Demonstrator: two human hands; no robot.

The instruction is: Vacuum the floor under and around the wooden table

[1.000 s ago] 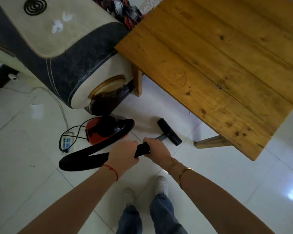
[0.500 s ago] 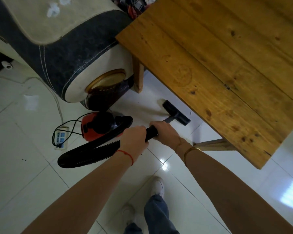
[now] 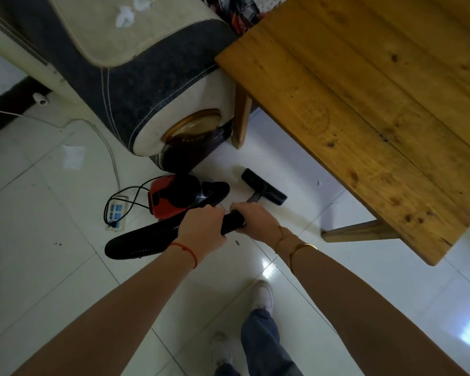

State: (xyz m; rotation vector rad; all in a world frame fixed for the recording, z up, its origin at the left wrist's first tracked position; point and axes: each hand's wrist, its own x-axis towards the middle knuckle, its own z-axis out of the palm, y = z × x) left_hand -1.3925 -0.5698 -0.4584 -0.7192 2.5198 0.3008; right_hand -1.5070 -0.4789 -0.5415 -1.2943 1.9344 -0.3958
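Both hands grip the black wand of the vacuum (image 3: 232, 223). My left hand (image 3: 201, 226) holds it where the ribbed black hose (image 3: 144, 241) joins. My right hand (image 3: 255, 217) holds it further forward. The black floor nozzle (image 3: 263, 186) lies on the white tiled floor (image 3: 52, 267), just in front of the near edge of the wooden table (image 3: 364, 104). The red vacuum body (image 3: 164, 195) sits on the floor to the left of the nozzle.
A sofa arm (image 3: 152, 90) stands close behind the vacuum, beside a table leg (image 3: 240, 118). Another table leg (image 3: 358, 230) is at the right. A power strip (image 3: 116, 211) with black cord lies left of the vacuum. A dark speck (image 3: 237, 242) lies under my hands.
The nozzle has slid forward and to the right, toward the table edge. Both hands moved with the wand, and I stepped forward with my right foot.
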